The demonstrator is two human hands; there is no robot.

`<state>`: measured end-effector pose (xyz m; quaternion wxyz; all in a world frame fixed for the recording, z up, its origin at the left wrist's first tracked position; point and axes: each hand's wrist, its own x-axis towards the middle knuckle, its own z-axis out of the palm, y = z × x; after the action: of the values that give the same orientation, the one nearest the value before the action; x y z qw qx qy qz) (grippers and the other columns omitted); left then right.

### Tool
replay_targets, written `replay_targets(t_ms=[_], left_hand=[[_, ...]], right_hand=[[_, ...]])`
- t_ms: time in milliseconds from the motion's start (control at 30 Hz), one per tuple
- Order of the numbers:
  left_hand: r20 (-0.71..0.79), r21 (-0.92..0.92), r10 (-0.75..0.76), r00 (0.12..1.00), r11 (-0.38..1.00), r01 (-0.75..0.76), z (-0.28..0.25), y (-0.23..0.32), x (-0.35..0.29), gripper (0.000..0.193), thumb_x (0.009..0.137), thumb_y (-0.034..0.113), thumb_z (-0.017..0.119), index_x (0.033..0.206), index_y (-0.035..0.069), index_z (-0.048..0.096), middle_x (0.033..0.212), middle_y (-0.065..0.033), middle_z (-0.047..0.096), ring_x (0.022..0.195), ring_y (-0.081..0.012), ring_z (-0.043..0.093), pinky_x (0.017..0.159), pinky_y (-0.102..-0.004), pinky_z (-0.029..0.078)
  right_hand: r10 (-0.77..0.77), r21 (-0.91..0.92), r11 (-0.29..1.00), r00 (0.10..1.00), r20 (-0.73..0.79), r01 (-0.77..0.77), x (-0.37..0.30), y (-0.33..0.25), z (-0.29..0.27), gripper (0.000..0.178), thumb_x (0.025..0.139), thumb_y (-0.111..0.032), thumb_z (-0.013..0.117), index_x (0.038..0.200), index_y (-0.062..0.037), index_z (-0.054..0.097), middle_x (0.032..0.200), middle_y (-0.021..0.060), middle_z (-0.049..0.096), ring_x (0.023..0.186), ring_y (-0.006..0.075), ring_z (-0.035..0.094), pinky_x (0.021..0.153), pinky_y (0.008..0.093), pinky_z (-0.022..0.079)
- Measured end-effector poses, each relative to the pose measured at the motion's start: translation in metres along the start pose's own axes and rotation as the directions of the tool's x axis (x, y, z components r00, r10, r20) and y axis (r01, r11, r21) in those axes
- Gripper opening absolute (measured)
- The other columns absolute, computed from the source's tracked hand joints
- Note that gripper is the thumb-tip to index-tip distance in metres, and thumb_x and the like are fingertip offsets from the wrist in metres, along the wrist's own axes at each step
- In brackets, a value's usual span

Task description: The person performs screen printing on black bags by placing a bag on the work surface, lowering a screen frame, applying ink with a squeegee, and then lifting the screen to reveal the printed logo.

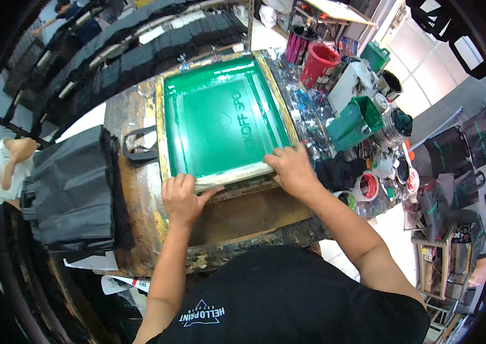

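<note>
Left hand (181, 199): grips screen frame (234, 176)
Right hand (292, 169): grips it
Leftward: black strap (141, 156), bag stack (73, 189)
Rightward: green bucket (348, 127)

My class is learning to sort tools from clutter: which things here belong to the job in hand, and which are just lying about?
Likely in the job:
green screen, its near edge held by the left hand and right hand
worktable beneath
black handle left of the screen
black bag stack, probably

Apparently lying about:
red bucket
dark green bucket
dark cloth
</note>
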<state>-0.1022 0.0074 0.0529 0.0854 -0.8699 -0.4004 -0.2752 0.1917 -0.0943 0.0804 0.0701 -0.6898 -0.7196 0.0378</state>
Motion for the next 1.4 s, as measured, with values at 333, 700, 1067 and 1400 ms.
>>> replay_targets(t_ms=[333,700,1067,1400], left_hand=[[0.007,-0.043,-0.035,0.999,0.998,0.035,-0.009,0.003,0.004,0.067,0.072,0.073,0.082,0.084,0.008,0.070,0.081,-0.0070,0.059,0.081,-0.0286,0.058,0.080,-0.0452,0.042],[0.206,-0.015,-0.397,0.894,0.913,0.409,-0.018,-0.039,-0.073,0.133,0.056,0.068,0.095,0.156,0.000,0.040,0.148,-0.0194,0.045,0.140,-0.0408,0.039,0.117,-0.0582,0.030],[0.090,-0.046,-0.489,0.868,0.868,0.494,-0.013,-0.046,-0.088,0.093,0.056,0.065,0.094,0.134,0.018,0.074,0.134,-0.0102,0.056,0.128,-0.0335,0.045,0.108,-0.0514,0.030],[-0.163,-0.602,-0.636,0.754,0.669,0.435,-0.031,-0.035,-0.039,0.095,0.069,0.045,0.100,0.144,0.002,0.063,0.114,-0.0095,0.072,0.098,-0.0228,0.059,0.094,-0.0408,0.047]], right_hand=[[-0.149,-0.110,0.986,0.962,-0.229,0.127,0.002,-0.049,0.012,0.058,0.094,-0.030,0.071,0.148,-0.0148,0.057,0.126,0.0080,0.064,0.121,0.0270,0.058,0.116,0.0647,0.029],[-0.073,0.087,0.990,0.923,-0.379,0.113,-0.002,-0.068,0.022,0.054,0.081,-0.007,0.073,0.134,-0.0167,0.068,0.123,0.0125,0.059,0.123,0.0312,0.054,0.113,0.0655,0.027],[-0.060,0.068,0.994,0.935,-0.348,0.089,0.005,-0.069,0.001,0.049,0.085,-0.009,0.071,0.132,-0.0165,0.068,0.122,0.0128,0.060,0.123,0.0332,0.054,0.114,0.0687,0.027],[-0.159,-0.012,0.984,0.851,-0.500,0.177,0.040,-0.071,-0.089,0.055,0.083,-0.012,0.072,0.137,-0.0160,0.064,0.119,0.0130,0.059,0.118,0.0330,0.055,0.113,0.0666,0.028]])
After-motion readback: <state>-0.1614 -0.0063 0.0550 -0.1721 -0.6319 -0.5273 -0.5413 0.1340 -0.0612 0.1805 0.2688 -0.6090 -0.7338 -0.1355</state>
